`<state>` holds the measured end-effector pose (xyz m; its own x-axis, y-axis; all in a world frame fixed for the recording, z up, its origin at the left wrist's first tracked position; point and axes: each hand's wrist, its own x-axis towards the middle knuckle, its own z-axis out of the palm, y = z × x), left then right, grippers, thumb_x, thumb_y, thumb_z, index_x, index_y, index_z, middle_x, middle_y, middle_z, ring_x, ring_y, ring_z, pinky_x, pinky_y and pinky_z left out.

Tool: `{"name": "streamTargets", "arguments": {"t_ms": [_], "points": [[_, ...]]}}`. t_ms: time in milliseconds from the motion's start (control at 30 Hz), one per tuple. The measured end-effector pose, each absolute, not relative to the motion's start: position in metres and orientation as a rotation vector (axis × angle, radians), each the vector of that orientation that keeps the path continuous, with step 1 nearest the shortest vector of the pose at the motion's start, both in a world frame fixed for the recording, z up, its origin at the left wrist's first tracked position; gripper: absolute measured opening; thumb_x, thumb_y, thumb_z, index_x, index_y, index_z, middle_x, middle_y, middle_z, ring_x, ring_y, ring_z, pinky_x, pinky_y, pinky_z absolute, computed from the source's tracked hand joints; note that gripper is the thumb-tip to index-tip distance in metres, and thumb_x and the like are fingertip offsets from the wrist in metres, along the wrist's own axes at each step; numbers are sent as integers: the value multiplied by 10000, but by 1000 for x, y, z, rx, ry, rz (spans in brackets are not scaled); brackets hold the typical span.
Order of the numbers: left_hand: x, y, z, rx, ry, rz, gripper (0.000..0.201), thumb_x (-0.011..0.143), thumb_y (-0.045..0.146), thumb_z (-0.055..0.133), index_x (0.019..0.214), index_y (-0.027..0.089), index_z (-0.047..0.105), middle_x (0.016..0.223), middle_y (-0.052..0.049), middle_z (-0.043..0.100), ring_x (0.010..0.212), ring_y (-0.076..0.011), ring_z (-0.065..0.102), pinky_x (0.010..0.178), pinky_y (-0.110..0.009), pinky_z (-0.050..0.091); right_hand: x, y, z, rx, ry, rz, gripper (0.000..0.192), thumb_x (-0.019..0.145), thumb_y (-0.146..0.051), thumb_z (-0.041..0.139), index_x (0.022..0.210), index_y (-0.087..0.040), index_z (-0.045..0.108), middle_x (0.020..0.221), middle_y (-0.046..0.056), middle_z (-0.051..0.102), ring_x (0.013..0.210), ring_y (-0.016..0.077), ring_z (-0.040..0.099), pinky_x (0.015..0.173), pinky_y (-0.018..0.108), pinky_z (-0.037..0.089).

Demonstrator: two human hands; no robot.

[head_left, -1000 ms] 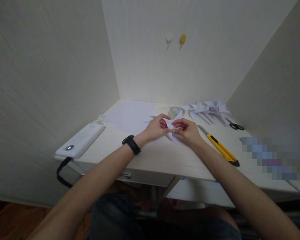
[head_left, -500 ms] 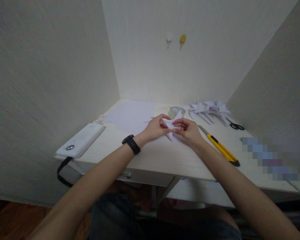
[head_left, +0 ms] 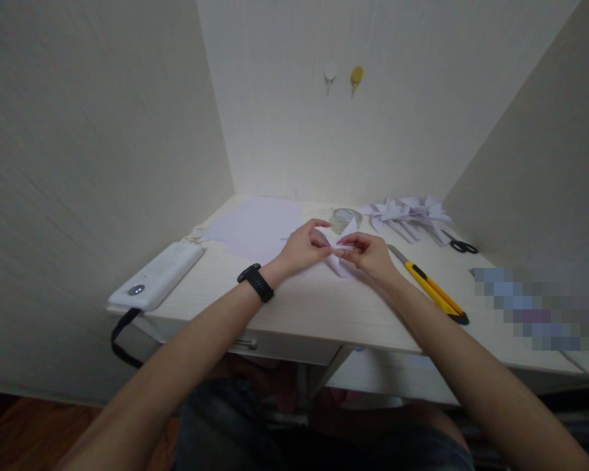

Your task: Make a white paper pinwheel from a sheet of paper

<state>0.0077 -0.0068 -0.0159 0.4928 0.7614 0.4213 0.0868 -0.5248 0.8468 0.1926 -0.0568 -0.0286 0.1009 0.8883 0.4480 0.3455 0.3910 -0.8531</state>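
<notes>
Both of my hands meet over the middle of the pale wooden desk (head_left: 294,307). My left hand (head_left: 302,247), with a black band on its wrist, pinches a small folded white paper piece (head_left: 341,245) from the left. My right hand (head_left: 370,254) pinches the same paper from the right. The paper's pointed tip sticks up between the fingertips, and its lower part rests on the desk.
A yellow utility knife (head_left: 432,288) lies just right of my right hand. Behind are a tape roll (head_left: 344,216), a pile of folded paper pieces (head_left: 407,212), black scissors (head_left: 461,245) and flat white sheets (head_left: 260,226). A white device (head_left: 157,276) sits at the left edge.
My hands have shifted slightly on the paper; the left fingers now stretch further over it. Nothing else on the desk has moved.
</notes>
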Motion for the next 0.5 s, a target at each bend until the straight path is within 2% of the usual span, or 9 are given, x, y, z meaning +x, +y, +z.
{"name": "streamTargets", "arguments": {"t_ms": [133, 200, 333, 500], "points": [[2, -2, -11, 1971, 1166, 1397, 290, 721, 135, 654, 980, 201, 539, 778, 3, 627, 743, -163, 595, 743, -305, 442, 193, -56, -28, -1180, -1374, 598, 366, 545, -429, 852, 775, -185, 707, 738, 37, 689, 529, 116, 482, 478, 262, 368], [0, 4, -13, 1925, 1371, 1446, 244, 726, 170, 658, 932, 199, 531, 876, -39, 628, 823, -193, 597, 771, -326, 442, 192, -57, -26, -1175, -1343, 633, 383, 518, -427, 863, 760, -184, 694, 718, 32, 677, 525, 113, 479, 453, 250, 352], [-1, 18, -24, 1751, 1446, 1273, 334, 725, 278, 709, 1003, 189, 546, 956, -101, 639, 881, -253, 617, 781, -360, 447, 191, -58, -25, -1164, -1280, 707, 418, 486, -425, 875, 764, -181, 681, 702, 28, 662, 525, 114, 498, 424, 235, 335], [2, 26, -36, 1673, 1329, 1238, 421, 708, 188, 711, 1101, 180, 562, 937, -81, 640, 831, -219, 627, 741, -327, 458, 190, -59, -25, -1161, -1235, 725, 454, 450, -442, 894, 757, -186, 677, 713, 32, 661, 542, 122, 523, 403, 222, 328]]}}
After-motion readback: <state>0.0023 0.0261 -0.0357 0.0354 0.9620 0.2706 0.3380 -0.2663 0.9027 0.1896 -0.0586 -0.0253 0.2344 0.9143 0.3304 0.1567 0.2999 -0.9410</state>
